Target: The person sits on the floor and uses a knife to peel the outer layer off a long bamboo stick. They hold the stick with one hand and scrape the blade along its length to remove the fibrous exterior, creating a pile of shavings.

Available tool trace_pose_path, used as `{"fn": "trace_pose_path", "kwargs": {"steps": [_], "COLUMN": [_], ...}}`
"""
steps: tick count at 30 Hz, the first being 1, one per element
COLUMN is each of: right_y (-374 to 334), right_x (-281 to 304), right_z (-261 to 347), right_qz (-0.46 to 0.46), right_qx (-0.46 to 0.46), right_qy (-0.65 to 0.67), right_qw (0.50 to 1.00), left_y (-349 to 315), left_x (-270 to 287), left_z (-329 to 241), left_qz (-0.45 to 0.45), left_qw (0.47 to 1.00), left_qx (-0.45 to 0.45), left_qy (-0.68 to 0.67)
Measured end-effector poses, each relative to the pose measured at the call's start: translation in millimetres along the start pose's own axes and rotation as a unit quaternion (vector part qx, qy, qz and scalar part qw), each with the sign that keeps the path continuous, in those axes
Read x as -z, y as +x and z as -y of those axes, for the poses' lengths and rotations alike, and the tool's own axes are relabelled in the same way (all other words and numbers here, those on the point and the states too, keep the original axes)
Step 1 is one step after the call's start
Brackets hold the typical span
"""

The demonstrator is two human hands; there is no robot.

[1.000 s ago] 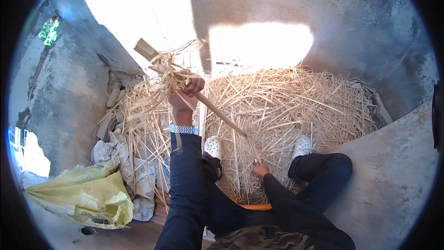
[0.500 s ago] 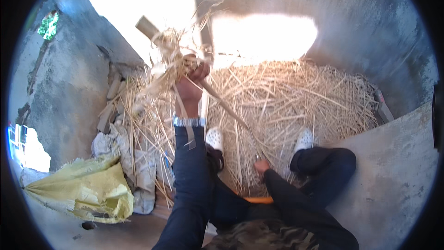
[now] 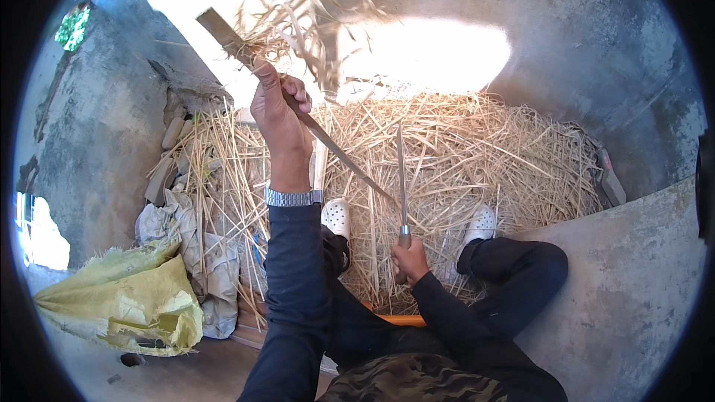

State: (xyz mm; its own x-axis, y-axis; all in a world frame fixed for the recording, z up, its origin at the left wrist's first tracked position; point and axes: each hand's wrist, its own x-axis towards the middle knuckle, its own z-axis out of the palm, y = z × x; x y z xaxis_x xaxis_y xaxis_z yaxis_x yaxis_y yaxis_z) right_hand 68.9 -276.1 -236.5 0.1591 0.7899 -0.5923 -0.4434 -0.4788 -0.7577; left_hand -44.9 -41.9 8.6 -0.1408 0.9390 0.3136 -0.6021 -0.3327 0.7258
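Note:
My left hand (image 3: 285, 130), raised at the centre left, is closed around a long thin wooden stick (image 3: 344, 156). The stick slants from a wide, flat upper end down toward my right hand. Above my left fingers, a tuft of dry, papery strips (image 3: 298, 26) fans out in the air, blurred at its tips; whether the fingers also pinch it I cannot tell. My right hand (image 3: 411, 259) grips the handle of a knife (image 3: 403, 179) low in front of me, its narrow blade pointing up and away. The blade stands apart from the stick, just right of its lower end.
Dry straw-like strips (image 3: 462, 141) cover the ground around my white clogs (image 3: 337, 217). A torn yellow sack (image 3: 149, 294) and crumpled pale cloth (image 3: 220, 275) lie at left. Concrete walls (image 3: 588, 45) enclose the spot, with a low ledge (image 3: 625, 268) at right.
The knife blade has swung upright, away from the stick. The dry strips, earlier bunched about my left hand, now fly up and right above it. My left hand has turned, its thumb now along the stick.

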Motion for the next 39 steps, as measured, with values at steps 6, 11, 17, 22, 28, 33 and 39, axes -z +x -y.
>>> {"fn": "trace_pose_path", "kwargs": {"steps": [6, 11, 17, 22, 28, 33, 39], "right_y": [-0.1, 32.1, 8.4, 24.5, 4.8, 52.6, 19.7], "right_x": [-38.0, -29.1, -40.0, -29.2, -36.4, 3.8, -13.5], "right_z": [9.9, -14.5, 8.2, -3.0, 14.5, -46.7, -15.5], "right_qz": [0.024, 0.000, 0.022, -0.009, -0.009, -0.052, -0.022], "right_qx": [0.238, 0.232, 0.208, 0.152, 0.197, 0.063, 0.190], "right_qy": [-0.167, -0.244, -0.244, -0.259, -0.324, -0.317, -0.334], "right_qw": [0.956, 0.942, 0.947, 0.954, 0.925, 0.945, 0.923], "left_y": [-4.6, -2.8, 3.2, -2.3, -8.5, -9.3, -2.8], "left_x": [-10.5, -11.2, 3.4, 1.8, -2.7, -2.9, -0.2], "left_z": [15.3, 25.7, 19.8, 21.2, 18.1, 23.6, 16.7], "left_qz": [-0.066, -0.115, -0.135, -0.109, -0.143, -0.089, -0.131], "left_qw": [0.994, 0.984, 0.981, 0.988, 0.983, 0.991, 0.984], "left_qx": [-0.041, -0.065, -0.057, -0.054, -0.065, -0.048, -0.067], "left_qy": [0.081, 0.117, 0.123, 0.093, 0.097, 0.088, 0.098]}}
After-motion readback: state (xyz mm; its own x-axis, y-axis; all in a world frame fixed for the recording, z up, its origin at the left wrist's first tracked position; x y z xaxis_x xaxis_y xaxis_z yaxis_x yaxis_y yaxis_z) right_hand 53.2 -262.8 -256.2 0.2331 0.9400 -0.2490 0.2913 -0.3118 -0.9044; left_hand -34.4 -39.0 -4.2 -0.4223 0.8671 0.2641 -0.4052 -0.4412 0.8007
